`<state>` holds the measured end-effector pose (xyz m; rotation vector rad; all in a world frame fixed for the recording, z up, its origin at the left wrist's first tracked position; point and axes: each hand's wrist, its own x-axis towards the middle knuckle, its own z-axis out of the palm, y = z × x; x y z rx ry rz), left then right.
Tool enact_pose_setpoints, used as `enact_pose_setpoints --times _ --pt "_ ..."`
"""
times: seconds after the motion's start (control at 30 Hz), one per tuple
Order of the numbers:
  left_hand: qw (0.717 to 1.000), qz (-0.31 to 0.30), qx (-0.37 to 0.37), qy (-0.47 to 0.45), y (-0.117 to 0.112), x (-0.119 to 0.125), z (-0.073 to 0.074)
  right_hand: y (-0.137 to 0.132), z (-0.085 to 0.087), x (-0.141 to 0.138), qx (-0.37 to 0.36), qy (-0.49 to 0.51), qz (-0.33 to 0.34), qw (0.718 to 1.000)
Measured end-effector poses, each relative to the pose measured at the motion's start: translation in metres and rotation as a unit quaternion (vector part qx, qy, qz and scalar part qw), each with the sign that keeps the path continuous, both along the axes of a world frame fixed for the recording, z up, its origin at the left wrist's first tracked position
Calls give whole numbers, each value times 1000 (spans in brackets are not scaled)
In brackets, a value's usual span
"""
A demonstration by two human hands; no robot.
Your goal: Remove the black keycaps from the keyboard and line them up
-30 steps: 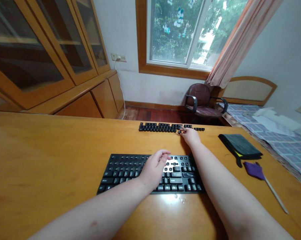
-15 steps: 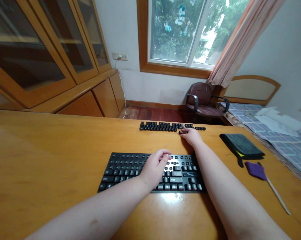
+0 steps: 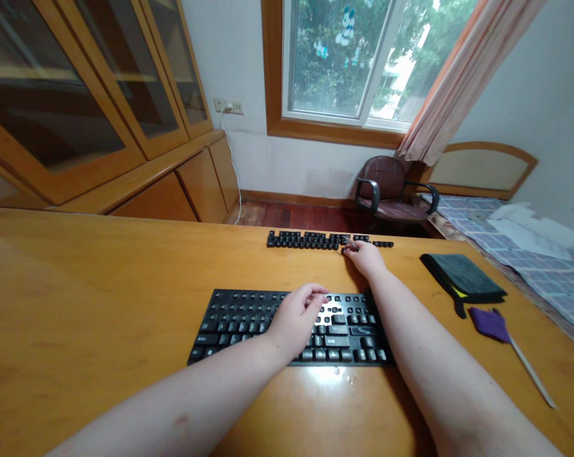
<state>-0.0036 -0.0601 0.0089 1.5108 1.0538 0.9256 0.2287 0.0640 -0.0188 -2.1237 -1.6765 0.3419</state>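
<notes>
A black keyboard lies on the wooden desk, with keycaps on its lower rows and bare switches at the upper right. My left hand rests over its middle, fingers loosely curved, thumb apart from them; nothing shows in it. Beyond the keyboard, my right hand is closed on what looks like a wire keycap puller, its thin metal end pointing to the rows of loose keycaps along the far edge. A dark keycap sits by the right fingertips; whether they touch it, I cannot tell.
To the right lie a dark folded cloth or case and a purple-headed brush or duster with a pale handle. Past the desk stand an armchair and a bed. A glass-door cabinet is at the left.
My right hand has shifted very slightly towards the far edge, and the dark keycap by its fingers now sits closer to the rows. My left hand stays in place.
</notes>
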Motion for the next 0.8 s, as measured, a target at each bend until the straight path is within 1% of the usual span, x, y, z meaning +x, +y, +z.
enact_pose_setpoints --times 0.23,0.37,0.53,0.8 --pt "1000 -2 7 4 0 0 0 1 3 -3 6 -27 -10 1000" --pt "1000 -4 7 7 0 -1 0 -2 4 -2 19 -24 -20 999" --pt "1000 -1 12 9 1 0 0 -1 3 -4 27 -14 -16 999" --pt "1000 2 15 12 1 0 1 4 1 -4 29 -38 -16 999"
